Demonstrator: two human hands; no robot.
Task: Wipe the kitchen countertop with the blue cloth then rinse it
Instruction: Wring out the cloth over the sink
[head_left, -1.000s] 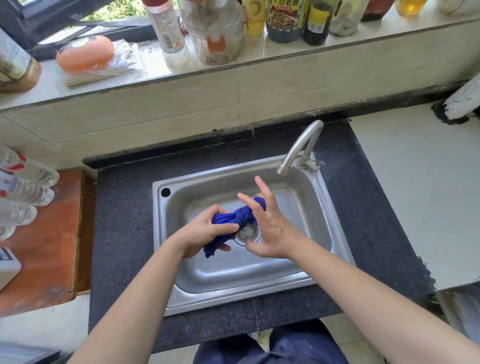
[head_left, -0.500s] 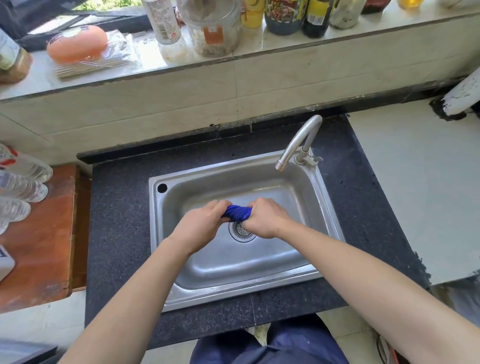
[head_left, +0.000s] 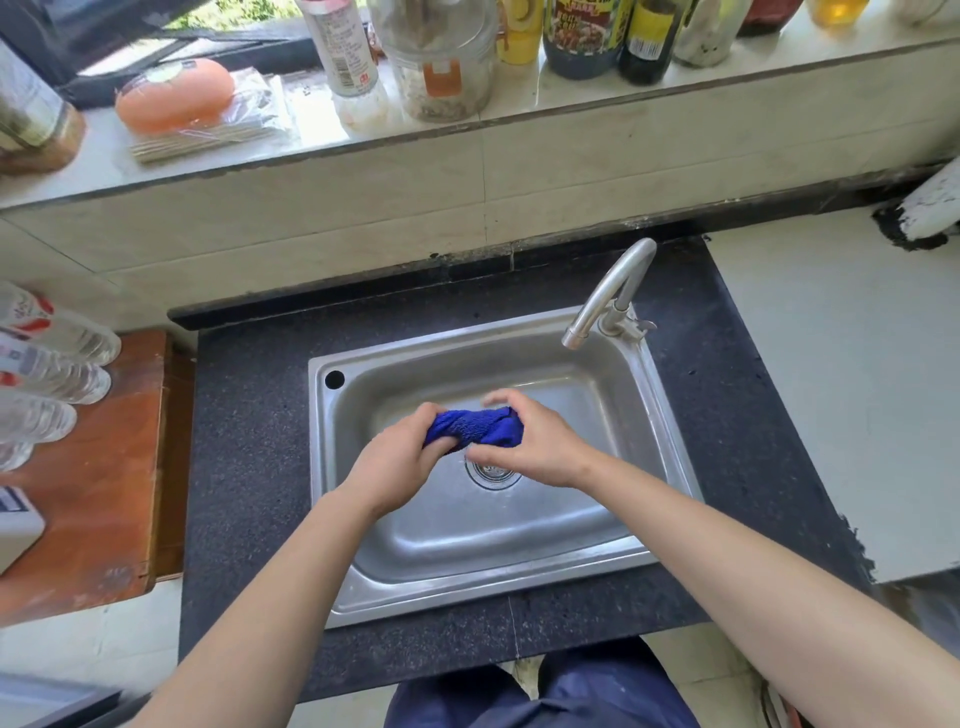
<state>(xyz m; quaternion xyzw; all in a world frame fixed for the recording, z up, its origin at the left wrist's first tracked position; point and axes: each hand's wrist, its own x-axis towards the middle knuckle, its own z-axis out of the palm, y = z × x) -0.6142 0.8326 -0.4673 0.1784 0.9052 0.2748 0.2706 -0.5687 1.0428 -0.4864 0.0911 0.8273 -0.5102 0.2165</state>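
The blue cloth (head_left: 475, 427) is bunched into a roll over the middle of the steel sink (head_left: 670, 431), just above the drain (head_left: 493, 472). My left hand (head_left: 395, 457) grips its left end with curled fingers. My right hand (head_left: 535, 441) holds the right end, thumb and fingers wrapped round it, one finger lifted and blurred. The faucet (head_left: 608, 293) stands at the sink's back right corner; no water stream shows from its spout. The dark speckled countertop (head_left: 249, 467) surrounds the sink.
Bottles and jars (head_left: 441, 57) line the window ledge behind the sink. A wooden board (head_left: 93, 493) with several clear bottles (head_left: 47, 374) lies to the left. A white surface (head_left: 852, 374) adjoins the counter on the right.
A second ago my right hand was open beside the cloth; it then closed on the cloth next to the left hand. Now the hands sit slightly further apart, showing more cloth between them.
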